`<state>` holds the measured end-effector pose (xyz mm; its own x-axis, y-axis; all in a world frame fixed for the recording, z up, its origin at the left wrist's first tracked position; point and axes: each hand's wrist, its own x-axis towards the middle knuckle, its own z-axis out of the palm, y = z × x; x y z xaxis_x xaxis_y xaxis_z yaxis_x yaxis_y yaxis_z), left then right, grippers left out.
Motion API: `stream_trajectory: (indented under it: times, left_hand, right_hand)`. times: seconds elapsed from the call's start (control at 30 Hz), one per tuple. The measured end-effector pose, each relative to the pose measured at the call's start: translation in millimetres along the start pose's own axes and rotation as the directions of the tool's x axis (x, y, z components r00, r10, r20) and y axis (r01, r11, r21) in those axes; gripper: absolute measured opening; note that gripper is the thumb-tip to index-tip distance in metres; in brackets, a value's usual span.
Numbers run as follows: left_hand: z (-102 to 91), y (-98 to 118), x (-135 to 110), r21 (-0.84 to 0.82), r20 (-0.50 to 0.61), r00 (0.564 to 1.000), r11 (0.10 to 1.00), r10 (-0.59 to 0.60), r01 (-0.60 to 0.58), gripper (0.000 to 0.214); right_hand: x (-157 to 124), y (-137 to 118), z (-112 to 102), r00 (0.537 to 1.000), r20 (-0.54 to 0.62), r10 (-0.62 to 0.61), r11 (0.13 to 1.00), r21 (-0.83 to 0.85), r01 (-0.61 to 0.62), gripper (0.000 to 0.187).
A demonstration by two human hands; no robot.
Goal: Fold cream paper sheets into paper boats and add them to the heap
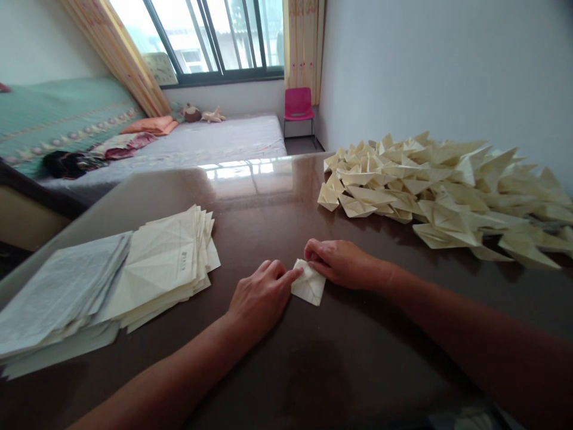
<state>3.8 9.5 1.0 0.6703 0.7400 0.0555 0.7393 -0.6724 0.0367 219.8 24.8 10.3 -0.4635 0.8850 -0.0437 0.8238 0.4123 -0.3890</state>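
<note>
Pinning a small folded paper (311, 291) flat on the brown worktop (264, 370), both hands are meeting around the middle of the frame. L hand (264, 289) is curling narrow w/ a fingertip resting on the paper's left edge. R hand (338, 263) is also bunching up narrow, its fingers holding the upper right edge. Can't tell if any thumb is tucking underneath tbh. Imo they're bracing it from opposite sides so it isn't sliding or springing open, and the hard surface is prob giving them something firm to press on.

Loose cream sheets (163, 257) are lying stacked lower left, overlapping some grey printed sheets (58, 292). They're showing creases and fanning out a bit, so I'm guessing it's for easy reach w/ the L hand. Pile of pointy folded pieces (447, 191) is sitting upper right near the wall (425, 71), prob so it's not crowding the middle. Pieces are heaping loosely, some tilting on others, maybe bc their shape isn't letting them stack neatly.
</note>
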Motion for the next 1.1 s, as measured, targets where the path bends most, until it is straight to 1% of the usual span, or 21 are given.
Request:
stream_trajectory:
  times: [0.07, 0.13, 0.2, 0.27, 0.33, 0.4, 0.47, 0.53, 0.57, 0.63, 0.73, 0.77, 0.83, 0.93, 1.03, 1.1]
  left_hand:
    - [-1.6, 0.2, -1.6, 0.066, -0.003, 0.998, 0.996, 0.063, -0.063, 0.032]
    - [-3.6, 0.5, -3.1, 0.119, -0.002, 0.990, 0.983, 0.138, -0.137, 0.031]
    - [-5.8, 1.0, -4.2, 0.148, 0.016, 0.980, 0.969, 0.199, -0.199, 0.028]
    - [-7.7, 1.9, -4.6, 0.160, 0.040, 0.973, 0.959, 0.229, -0.232, 0.028]
    - [-9.2, 2.7, -4.7, 0.173, 0.055, 0.970, 0.954, 0.238, -0.244, 0.029]
    - [-10.5, 3.0, -5.0, 0.196, 0.060, 0.967, 0.947, 0.246, -0.253, 0.031]
    - [-11.7, 2.6, -6.0, 0.218, 0.067, 0.961, 0.936, 0.267, -0.275, 0.031]
    - [-13.0, 2.0, -7.8, 0.232, 0.079, 0.951, 0.922, 0.299, -0.309, 0.031]
    - [-13.7, 1.9, -8.9, 0.238, 0.084, 0.945, 0.915, 0.315, -0.326, 0.030]
    - [-15.0, 1.9, -11.2, 0.250, 0.087, 0.935, 0.901, 0.343, -0.354, 0.028]
    - [-15.5, 1.6, -13.0, 0.264, 0.058, 0.932, 0.895, 0.357, -0.359, 0.027]
    - [-15.2, 1.1, -13.0, 0.262, 0.039, 0.933, 0.897, 0.358, -0.356, 0.025]
    - [-13.9, -0.5, -12.2, 0.247, -0.010, 0.931, 0.903, 0.365, -0.352, 0.021]
    - [-11.9, -2.4, -10.8, 0.221, -0.068, 0.921, 0.906, 0.384, -0.362, 0.018]
    - [-10.5, -2.7, -10.6, 0.212, -0.110, 0.916, 0.910, 0.385, -0.357, 0.018]
    - [-8.6, -3.3, -10.7, 0.182, -0.150, 0.920, 0.924, 0.363, -0.336, 0.018]
  right_hand:
    - [1.3, -2.6, 1.7, 1.000, -0.013, -0.015, 0.998, -0.064, 0.014, 0.015]
    - [1.6, -5.1, 1.5, 0.998, -0.025, -0.064, 0.989, -0.137, 0.060, 0.015]
    - [0.2, -7.7, -1.2, 0.990, -0.034, -0.138, 0.967, -0.222, 0.127, 0.016]
    - [-2.8, -9.8, -5.5, 0.973, -0.015, -0.232, 0.936, -0.276, 0.219, 0.016]
    - [-6.0, -10.4, -9.6, 0.949, 0.030, -0.314, 0.918, -0.248, 0.311, 0.017]
    - [-7.9, -8.7, -12.4, 0.940, 0.056, -0.335, 0.928, -0.154, 0.340, 0.017]
    - [-8.2, -4.8, -14.0, 0.949, 0.070, -0.307, 0.949, -0.049, 0.311, 0.014]
    - [-7.4, -0.5, -14.7, 0.959, 0.094, -0.268, 0.963, 0.010, 0.268, 0.013]
    - [-6.9, 1.2, -14.7, 0.965, 0.104, -0.240, 0.971, 0.007, 0.241, 0.014]
    - [-5.9, 3.0, -13.7, 0.983, 0.104, -0.154, 0.986, -0.053, 0.160, 0.019]
    - [-4.8, 2.4, -9.7, 0.999, 0.033, -0.015, 0.990, -0.141, 0.019, 0.028]
    - [-4.5, 1.9, -8.0, 1.000, 0.005, 0.003, 0.990, -0.142, -0.002, 0.030]
    - [-3.9, 1.0, -4.8, 0.999, -0.040, -0.006, 0.993, -0.114, 0.001, 0.034]
    - [-2.5, 0.4, -2.1, 0.999, -0.045, -0.001, 1.000, -0.021, 0.000, 0.033]
    - [-0.7, -1.2, -2.9, 0.999, 0.007, 0.045, 0.985, 0.167, -0.046, 0.026]
    - [0.1, -3.5, -4.5, 0.999, 0.011, 0.038, 0.952, 0.303, -0.040, 0.020]
